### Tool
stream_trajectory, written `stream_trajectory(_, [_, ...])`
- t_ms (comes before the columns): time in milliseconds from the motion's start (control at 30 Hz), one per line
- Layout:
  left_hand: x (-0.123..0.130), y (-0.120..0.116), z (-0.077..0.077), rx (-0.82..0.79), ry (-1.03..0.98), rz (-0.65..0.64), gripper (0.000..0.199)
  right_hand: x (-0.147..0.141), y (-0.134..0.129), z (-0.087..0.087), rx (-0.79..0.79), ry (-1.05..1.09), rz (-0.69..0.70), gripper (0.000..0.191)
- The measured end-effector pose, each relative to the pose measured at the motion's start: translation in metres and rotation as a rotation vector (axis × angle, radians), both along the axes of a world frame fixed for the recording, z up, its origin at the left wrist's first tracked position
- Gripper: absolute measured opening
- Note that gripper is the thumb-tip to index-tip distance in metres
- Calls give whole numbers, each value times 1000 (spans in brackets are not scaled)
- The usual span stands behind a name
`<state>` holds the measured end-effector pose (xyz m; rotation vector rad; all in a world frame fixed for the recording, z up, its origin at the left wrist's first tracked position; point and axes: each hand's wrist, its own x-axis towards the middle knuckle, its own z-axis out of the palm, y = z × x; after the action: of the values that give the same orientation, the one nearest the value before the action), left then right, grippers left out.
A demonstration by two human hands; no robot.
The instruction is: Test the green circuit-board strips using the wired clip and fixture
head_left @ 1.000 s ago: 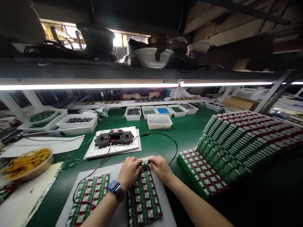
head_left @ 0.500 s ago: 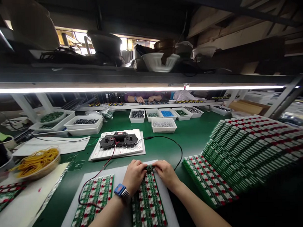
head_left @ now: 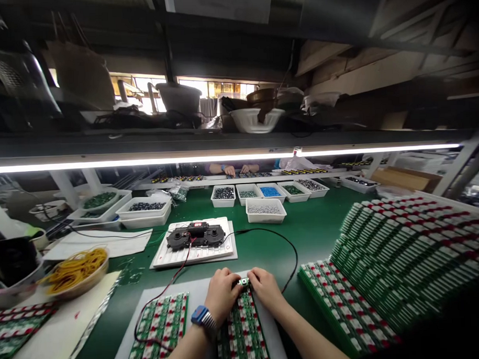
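Between my two hands, a small green circuit board [head_left: 244, 281] with a pale part on its face is held over the far end of a circuit board panel [head_left: 244, 326]. My left hand [head_left: 223, 296], with a watch on its wrist, pinches the piece's left end. At the right end, the closed fingertips of my right hand [head_left: 267, 292] grip it. Whether the piece is still joined to the panel below cannot be made out. A second panel [head_left: 161, 321] with white and red parts lies to the left on the pale work sheet [head_left: 204, 293], a dark red cable across it.
Stacked panels [head_left: 402, 247] rise on the right. Ahead, a black speaker unit [head_left: 196, 236] with wires lies on a white tray [head_left: 230, 242]. Bins of small parts, including a white bin [head_left: 266, 218], stand behind. Rubber bands fill a bowl [head_left: 76, 290]. A co-worker's hands [head_left: 223, 169] show beyond.
The small board between my fingers has turned, so its face with the pale part now shows. My view has tilted up, and everything sits lower and slightly further right.
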<state>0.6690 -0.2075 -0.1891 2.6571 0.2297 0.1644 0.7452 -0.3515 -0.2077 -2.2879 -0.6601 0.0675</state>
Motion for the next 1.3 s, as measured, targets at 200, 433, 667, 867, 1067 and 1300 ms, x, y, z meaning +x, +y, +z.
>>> stream_trajectory(200, [0, 1, -2, 32, 43, -29, 23, -3, 6, -12, -13, -16, -79, 31])
stream_trajectory(433, [-3, -3, -3, 24, 35, 1, 25, -6, 7, -11, -48, 0, -114, 27])
stream_trajectory(667, [-2, -4, -1, 20, 56, 1, 25, -5, 9, -17, -20, -31, -106, 26])
stream_trajectory(867, [-2, -3, 0, 33, 78, 0, 25, -4, 8, -22, 17, -35, -105, 24])
stream_trajectory(1067, [-3, -3, 0, 21, 59, 6, 25, 0, 5, -31, 42, -61, -95, 35])
stream_trajectory(1300, [-3, -3, -3, 11, 41, 11, 24, 2, 4, -35, 6, -80, -99, 34])
